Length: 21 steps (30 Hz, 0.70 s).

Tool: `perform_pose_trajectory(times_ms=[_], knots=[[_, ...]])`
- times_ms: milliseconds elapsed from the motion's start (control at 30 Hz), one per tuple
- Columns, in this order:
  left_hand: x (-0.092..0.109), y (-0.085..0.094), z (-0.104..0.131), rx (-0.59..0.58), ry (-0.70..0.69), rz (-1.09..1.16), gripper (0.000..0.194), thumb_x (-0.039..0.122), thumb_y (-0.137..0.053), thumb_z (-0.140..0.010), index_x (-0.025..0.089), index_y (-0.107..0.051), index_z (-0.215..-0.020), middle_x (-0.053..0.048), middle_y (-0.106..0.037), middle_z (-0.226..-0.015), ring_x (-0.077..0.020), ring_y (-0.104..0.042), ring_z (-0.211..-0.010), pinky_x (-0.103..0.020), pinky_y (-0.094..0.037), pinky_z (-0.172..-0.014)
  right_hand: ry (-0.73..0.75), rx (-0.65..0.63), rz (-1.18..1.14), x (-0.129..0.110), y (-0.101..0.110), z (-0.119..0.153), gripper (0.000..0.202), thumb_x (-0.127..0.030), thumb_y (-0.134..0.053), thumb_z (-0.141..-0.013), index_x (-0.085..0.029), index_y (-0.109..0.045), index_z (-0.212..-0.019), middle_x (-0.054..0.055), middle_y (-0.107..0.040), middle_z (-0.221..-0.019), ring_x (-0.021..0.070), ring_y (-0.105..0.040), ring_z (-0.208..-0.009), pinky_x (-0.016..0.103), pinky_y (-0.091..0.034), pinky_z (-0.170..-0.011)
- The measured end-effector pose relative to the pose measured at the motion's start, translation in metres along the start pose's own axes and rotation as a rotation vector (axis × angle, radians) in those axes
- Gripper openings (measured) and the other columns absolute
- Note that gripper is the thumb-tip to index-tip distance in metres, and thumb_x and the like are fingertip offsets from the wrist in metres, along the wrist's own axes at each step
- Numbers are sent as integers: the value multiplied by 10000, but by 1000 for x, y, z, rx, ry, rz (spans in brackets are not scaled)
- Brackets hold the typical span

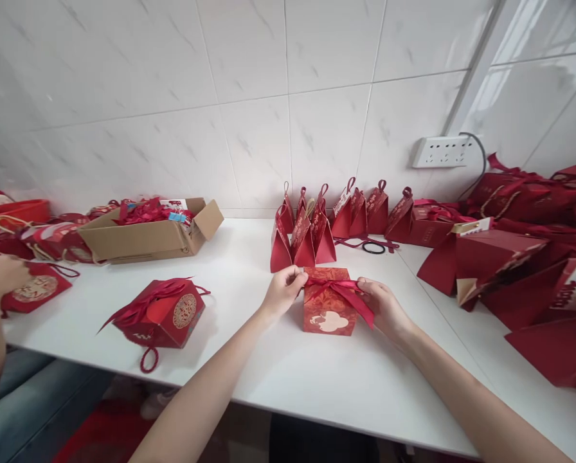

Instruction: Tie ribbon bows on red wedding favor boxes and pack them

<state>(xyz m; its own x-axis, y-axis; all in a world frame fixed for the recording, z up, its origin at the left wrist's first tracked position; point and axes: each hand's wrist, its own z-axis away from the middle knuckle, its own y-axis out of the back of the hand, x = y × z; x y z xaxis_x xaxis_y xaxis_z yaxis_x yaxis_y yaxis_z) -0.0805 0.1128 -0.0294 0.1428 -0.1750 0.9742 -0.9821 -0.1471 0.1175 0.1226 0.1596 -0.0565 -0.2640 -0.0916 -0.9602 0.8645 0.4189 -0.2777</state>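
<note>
A small, boxy carton [330,319] of stiff orange-red card is standing on the near middle of the smooth white table [278,379], its swirling darker pattern showing around a pale, rounded cut-out shape on the near face. Across its top a glossy dark-red ribbon [348,294] is forming a bow, one flat satiny tail slanting down over the right side. The left hand [284,289] is pinching the ribbon's left part between closed thumb and fingers at the box's upper left edge; the right hand [384,310] is gripping its right part, thumb against curled fingers. Just beyond, pointed triangular boxes [302,238] of red card are standing in a cluster, thin loops rising from their tips, and a thin black ring [373,247] is lying flat to their right. To the left, an angular red box [165,315] is bearing a soft, loose bow and a round gold lattice medallion, while a brown corrugated carton [134,244] is holding crumpled ribbon farther off. At the far left, another person's hand [3,276] is reaching over a red box; its fingers are too blurred to tell.
</note>
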Motion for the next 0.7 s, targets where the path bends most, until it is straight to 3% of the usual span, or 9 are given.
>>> perform_pose_trajectory(times_ms=[133, 233, 500, 700], knots=[[8, 6, 0, -99, 114, 52, 351, 475, -592, -716, 201, -406, -600, 87, -399, -394, -51, -307, -318, -200, -201, -350, -34, 21, -56, -5, -1, 1, 381, -463, -708, -662, -209, -440, -565, -36, -405, -526, 110, -373, -482, 255, -331, -483], [11, 10, -1, -188, 187, 111, 366, 500, -598, -721, 197, -426, -610, 60, -495, -411, -56, -352, -271, -201, -228, -312, -32, 32, -71, -8, -2, 2, 410, -454, -735, -635, -206, -421, -547, -52, -351, -512, 93, -323, -467, 243, -297, -469], [9, 8, -1, -247, 259, 220, 400, 509, -664, -657, 181, -441, -607, 32, -546, -439, -74, -455, -302, -182, -347, -307, -50, 0, 16, -5, 4, 2, 306, -466, -695, -672, -215, -527, -621, -3, -496, -530, 181, -491, -521, 315, -405, -541], [17, 15, 1, -342, 300, 145, 415, 526, -677, -674, 178, -453, -649, 23, -588, -488, -101, -525, -333, -199, -412, -350, -38, 28, -33, -9, 2, 4, 387, -469, -719, -659, -210, -448, -564, -42, -375, -492, 115, -370, -455, 267, -347, -463]])
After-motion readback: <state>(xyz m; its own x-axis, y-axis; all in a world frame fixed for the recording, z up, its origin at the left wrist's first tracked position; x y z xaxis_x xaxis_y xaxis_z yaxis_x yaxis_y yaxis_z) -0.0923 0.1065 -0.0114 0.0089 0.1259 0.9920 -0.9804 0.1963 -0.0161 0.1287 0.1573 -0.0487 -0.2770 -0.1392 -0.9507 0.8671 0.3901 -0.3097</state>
